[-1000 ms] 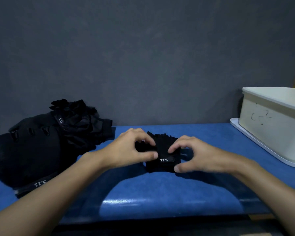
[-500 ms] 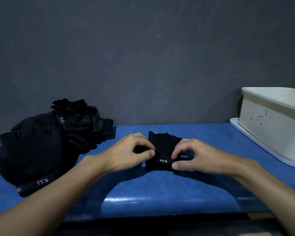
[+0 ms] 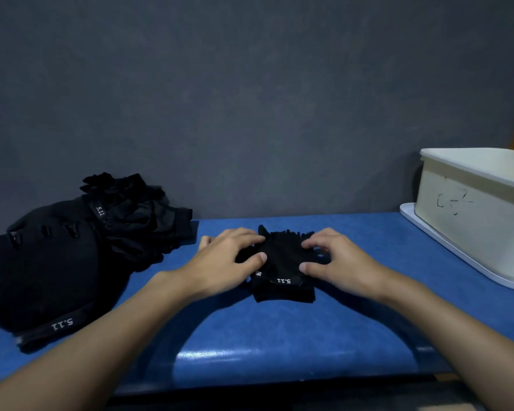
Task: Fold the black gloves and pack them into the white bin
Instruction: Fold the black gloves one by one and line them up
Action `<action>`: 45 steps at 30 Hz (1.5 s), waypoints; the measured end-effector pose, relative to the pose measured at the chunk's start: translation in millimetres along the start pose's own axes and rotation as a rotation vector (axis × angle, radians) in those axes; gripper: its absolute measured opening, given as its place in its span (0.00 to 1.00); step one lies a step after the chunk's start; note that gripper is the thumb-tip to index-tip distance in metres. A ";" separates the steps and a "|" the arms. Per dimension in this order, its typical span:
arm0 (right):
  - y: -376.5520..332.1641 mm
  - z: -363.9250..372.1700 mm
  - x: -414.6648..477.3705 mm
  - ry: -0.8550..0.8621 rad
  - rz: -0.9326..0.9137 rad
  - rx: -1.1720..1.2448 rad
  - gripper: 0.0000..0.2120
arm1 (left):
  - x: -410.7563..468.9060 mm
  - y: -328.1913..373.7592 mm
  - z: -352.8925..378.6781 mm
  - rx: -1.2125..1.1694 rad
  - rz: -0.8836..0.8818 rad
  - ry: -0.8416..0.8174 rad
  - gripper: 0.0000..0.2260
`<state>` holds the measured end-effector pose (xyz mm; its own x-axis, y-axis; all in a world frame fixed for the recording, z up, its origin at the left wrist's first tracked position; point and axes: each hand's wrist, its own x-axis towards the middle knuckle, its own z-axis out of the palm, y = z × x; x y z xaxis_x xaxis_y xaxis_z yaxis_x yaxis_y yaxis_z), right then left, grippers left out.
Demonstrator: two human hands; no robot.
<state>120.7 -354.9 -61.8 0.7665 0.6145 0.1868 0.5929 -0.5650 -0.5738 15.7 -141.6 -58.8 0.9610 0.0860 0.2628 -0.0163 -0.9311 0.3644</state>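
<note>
The left hand point(image 3: 229, 261) and right hand point(image 3: 337, 259) pinch one glove point(image 3: 282, 256) mid-fold, fingers curled; the black pile point(image 3: 72, 250) waits unfolded (the white bin point(image 3: 469, 215) hides its inside).

Head view, contents:
- Blue table point(image 3: 279, 336).
- Folded black gloves point(image 3: 282, 256), centre, "5.11" label on the near edge.
- Left hand point(image 3: 223, 262) and right hand point(image 3: 339, 259), each pinching one side of them.
- Pile of black gloves point(image 3: 72, 256), far left.
- White bin point(image 3: 469, 221), far right, on a white tray point(image 3: 407, 210).

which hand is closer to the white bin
Right. The right hand holds the glove at the edge facing the white bin; the left hand holds its other edge, farther away.
</note>
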 end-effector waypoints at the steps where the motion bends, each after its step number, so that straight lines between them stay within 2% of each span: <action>1: -1.0 0.1 0.0 0.028 -0.016 0.018 0.21 | 0.3 0.7 0.1 -0.007 0.004 0.002 0.20; 4: -1.7 1.0 0.4 0.065 -0.001 0.033 0.22 | -0.6 0.7 -0.7 0.011 -0.001 -0.003 0.21; 8: 0.0 4.1 -1.7 -0.044 0.107 -0.136 0.21 | -0.7 -3.0 3.8 0.021 -0.044 -0.062 0.21; 13: -5.5 1.8 -1.7 0.079 -0.062 -0.067 0.18 | -1.5 -2.5 -2.5 -0.052 -0.002 -0.011 0.20; 17: -7.6 6.8 -6.4 -0.030 -0.111 0.015 0.21 | -3.8 -3.7 -0.9 -0.018 0.046 -0.057 0.25; 21: -5.3 5.4 -9.0 -0.179 -0.110 -0.136 0.25 | -5.7 -8.3 3.2 0.089 0.050 -0.156 0.24; 23: -6.3 4.2 -9.6 -0.189 -0.106 -0.128 0.25 | -6.0 -9.4 3.8 0.090 0.049 -0.175 0.24; 27: -8.5 -1.9 -12.5 -0.068 -0.184 0.043 0.17 | -5.2 -8.3 -1.8 0.007 0.056 -0.099 0.30; 30: -9.7 -10.6 -18.7 -0.093 -0.235 0.128 0.10 | -10.5 -5.0 -9.1 0.004 0.108 -0.074 0.32; 35: -8.1 -15.4 -27.8 -0.194 -0.242 -0.006 0.11 | -20.3 -2.3 -13.5 0.087 0.187 -0.113 0.35; 41: -5.6 -13.1 -29.2 -0.191 -0.243 -0.001 0.07 | -23.2 -5.7 -10.1 0.105 0.191 -0.134 0.36; 45: -9.4 -16.5 -30.9 -0.105 -0.249 0.080 0.06 | -22.6 -4.6 -8.9 0.113 0.192 -0.137 0.35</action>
<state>95.6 -377.6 -49.0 0.5676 0.7848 0.2488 0.7352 -0.3471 -0.5823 -8.4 -136.1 -58.5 0.9717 -0.1382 0.1914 -0.1789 -0.9601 0.2151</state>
